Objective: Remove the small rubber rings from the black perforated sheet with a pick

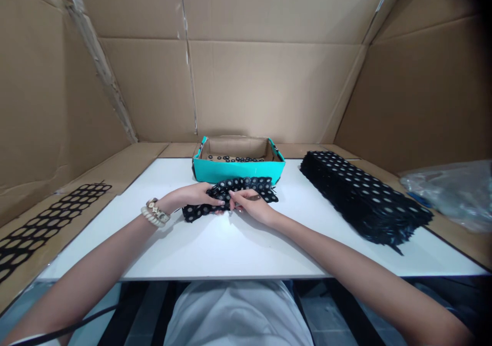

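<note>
My left hand (202,195) grips a bunched black sheet (198,211) with rows of pale round dots, just in front of a turquoise box. The sheet bends over the fingers, which it partly hides. My right hand (249,202) is closed in a pinch against the sheet's near side, its fingertips close to the left thumb. A small dark, slender thing (252,198) shows at the right hand; its kind is unclear. Inside the open turquoise box (238,171) lie several small black rings (226,158).
A thick stack of black dotted sheets (361,192) lies on the right of the white table (230,253). Clear plastic wrapping (453,192) is beyond it. On the left cardboard lies a black mesh sheet (49,223) with round holes. Cardboard walls (269,89) surround the table.
</note>
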Demonstrator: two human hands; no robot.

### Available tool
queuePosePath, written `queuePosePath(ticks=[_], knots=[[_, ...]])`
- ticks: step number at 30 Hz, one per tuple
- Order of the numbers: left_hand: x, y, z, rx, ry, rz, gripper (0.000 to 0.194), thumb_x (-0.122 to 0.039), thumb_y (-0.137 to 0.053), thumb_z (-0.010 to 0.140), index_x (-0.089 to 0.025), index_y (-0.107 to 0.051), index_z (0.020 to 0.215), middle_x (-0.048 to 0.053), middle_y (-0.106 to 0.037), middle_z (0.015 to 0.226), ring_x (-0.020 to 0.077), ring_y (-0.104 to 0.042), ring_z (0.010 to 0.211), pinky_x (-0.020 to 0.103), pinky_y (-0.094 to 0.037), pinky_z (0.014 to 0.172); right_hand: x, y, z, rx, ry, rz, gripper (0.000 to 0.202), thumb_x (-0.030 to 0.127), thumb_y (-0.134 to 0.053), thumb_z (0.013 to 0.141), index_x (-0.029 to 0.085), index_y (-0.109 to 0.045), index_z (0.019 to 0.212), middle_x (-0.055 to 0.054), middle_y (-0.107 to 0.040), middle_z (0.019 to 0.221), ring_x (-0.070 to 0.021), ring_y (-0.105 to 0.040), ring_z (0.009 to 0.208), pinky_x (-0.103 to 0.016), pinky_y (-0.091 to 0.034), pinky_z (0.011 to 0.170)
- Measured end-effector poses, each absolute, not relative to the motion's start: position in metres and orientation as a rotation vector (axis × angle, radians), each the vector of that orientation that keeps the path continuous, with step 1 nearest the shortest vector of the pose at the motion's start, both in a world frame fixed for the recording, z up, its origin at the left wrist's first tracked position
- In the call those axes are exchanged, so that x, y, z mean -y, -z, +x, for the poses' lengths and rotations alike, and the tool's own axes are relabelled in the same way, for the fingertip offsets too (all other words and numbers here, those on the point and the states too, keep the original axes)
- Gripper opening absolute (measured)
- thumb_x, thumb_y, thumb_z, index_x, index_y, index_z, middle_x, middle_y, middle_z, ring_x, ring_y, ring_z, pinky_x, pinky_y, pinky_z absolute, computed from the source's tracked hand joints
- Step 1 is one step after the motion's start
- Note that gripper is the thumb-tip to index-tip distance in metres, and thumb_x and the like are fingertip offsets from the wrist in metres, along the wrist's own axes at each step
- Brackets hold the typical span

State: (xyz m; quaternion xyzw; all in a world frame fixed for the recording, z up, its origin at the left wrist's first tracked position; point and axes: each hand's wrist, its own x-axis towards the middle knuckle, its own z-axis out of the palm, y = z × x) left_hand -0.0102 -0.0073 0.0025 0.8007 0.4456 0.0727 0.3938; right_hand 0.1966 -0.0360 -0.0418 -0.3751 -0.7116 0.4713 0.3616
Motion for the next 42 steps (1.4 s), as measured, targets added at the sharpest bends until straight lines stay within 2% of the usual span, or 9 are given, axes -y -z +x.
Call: queuePosePath(ticks=[4, 10, 15, 18, 22, 27, 31, 35, 42], knots=[[0.011, -0.003, -0.007, -1.176, -0.226, 2.019, 0.046, -0.054, -0.065, 0.069, -0.017, -0.066, 0.097, 0.005, -0.07, 0.098, 0.0243, -0.06, 0.093, 0.026, -0.042, 0.073, 0.037, 0.042, 0.195, 1.882, -1.18, -0.983, 0.055, 0.059, -0.04, 0.088, 0.016, -0.058, 0.06, 0.001, -0.042, 0.051, -0.0111, -0.038, 0.052, -0.026, -0.027, 0.056], [0.022, -0.006, 0.001, -1.275, -0.458, 1.961, 0.077, -0.051, -0.072, 0.062, -0.019, -0.044, 0.127, 0.007, -0.057, 0.123, 0.0257, -0.053, 0.109, 0.027, -0.042, 0.081, 0.039, 0.039, 0.192, 1.855, -1.17, -0.973, 0.052, 0.055, -0.038, 0.09, 0.017, -0.049, 0.056, 0.002, -0.04, 0.051, -0.0112, -0.037, 0.052, -0.026, -0.027, 0.055], [0.033, -0.011, 0.008, -1.318, -0.487, 1.871, 0.077, -0.044, -0.07, 0.063, -0.018, -0.036, 0.127, 0.001, -0.059, 0.088, 0.0204, -0.054, 0.084, 0.027, -0.038, 0.066, 0.039, 0.041, 0.19, 1.872, -1.124, -0.964, 0.051, 0.052, -0.035, 0.092, 0.018, -0.043, 0.054, 0.001, -0.041, 0.053, -0.0116, -0.039, 0.054, -0.026, -0.03, 0.057], [0.035, -0.011, 0.011, -1.317, -0.507, 1.877, 0.073, -0.043, -0.07, 0.063, -0.019, -0.037, 0.123, -0.005, -0.046, 0.069, 0.0157, -0.047, 0.069, 0.024, -0.031, 0.059, 0.039, 0.043, 0.188, 1.878, -1.115, -0.98, 0.05, 0.05, -0.034, 0.092, 0.018, -0.043, 0.055, 0.002, -0.041, 0.053, -0.0118, -0.041, 0.055, -0.026, -0.031, 0.058], [0.035, -0.009, 0.011, -1.348, -0.5, 1.896, 0.07, -0.043, -0.07, 0.064, -0.02, -0.036, 0.121, -0.008, -0.03, 0.063, 0.0125, -0.037, 0.061, 0.023, -0.022, 0.054, 0.039, 0.044, 0.186, 1.873, -1.098, -1.005, 0.047, 0.049, -0.036, 0.092, 0.018, -0.041, 0.056, 0.002, -0.041, 0.052, -0.0115, -0.039, 0.053, -0.026, -0.029, 0.055], [0.035, -0.009, 0.012, -1.329, -0.493, 1.898, 0.069, -0.045, -0.068, 0.068, -0.021, -0.034, 0.123, -0.006, -0.034, 0.066, 0.0127, -0.037, 0.062, 0.024, -0.022, 0.053, 0.036, 0.046, 0.185, 1.741, -1.2, -1.012, 0.037, 0.047, -0.039, 0.089, 0.019, -0.044, 0.066, 0.006, -0.033, 0.048, -0.0095, -0.029, 0.046, -0.025, -0.023, 0.048], [0.034, -0.007, 0.011, -1.36, -0.52, 1.914, 0.073, -0.045, -0.07, 0.066, -0.021, -0.035, 0.125, -0.006, -0.034, 0.067, 0.0128, -0.037, 0.062, 0.024, -0.024, 0.054, 0.036, 0.049, 0.183, 1.623, -1.209, -1.057, 0.019, 0.038, -0.045, 0.087, 0.021, -0.039, 0.089, 0.009, -0.036, 0.051, -0.01, -0.033, 0.046, -0.023, -0.025, 0.047], [0.032, -0.006, 0.01, -1.343, -0.505, 1.873, 0.076, -0.048, -0.071, 0.065, -0.021, -0.035, 0.126, -0.005, -0.042, 0.07, 0.0143, -0.044, 0.066, 0.024, -0.029, 0.055, 0.037, 0.053, 0.182, 1.658, -1.142, -1.073, 0.015, 0.035, -0.043, 0.089, 0.022, -0.034, 0.092, 0.01, -0.038, 0.052, -0.0105, -0.036, 0.044, -0.022, -0.027, 0.048], [0.025, -0.011, 0.003, -1.39, -0.406, 1.865, 0.085, -0.056, -0.072, 0.062, -0.016, -0.037, 0.129, 0.008, -0.058, 0.107, 0.0272, -0.052, 0.103, 0.03, -0.041, 0.076, 0.041, 0.047, 0.183, 1.653, -1.126, -1.118, 0.015, 0.035, -0.042, 0.09, 0.022, -0.035, 0.092, 0.011, -0.041, 0.046, -0.0106, -0.036, 0.04, -0.022, -0.027, 0.045]])
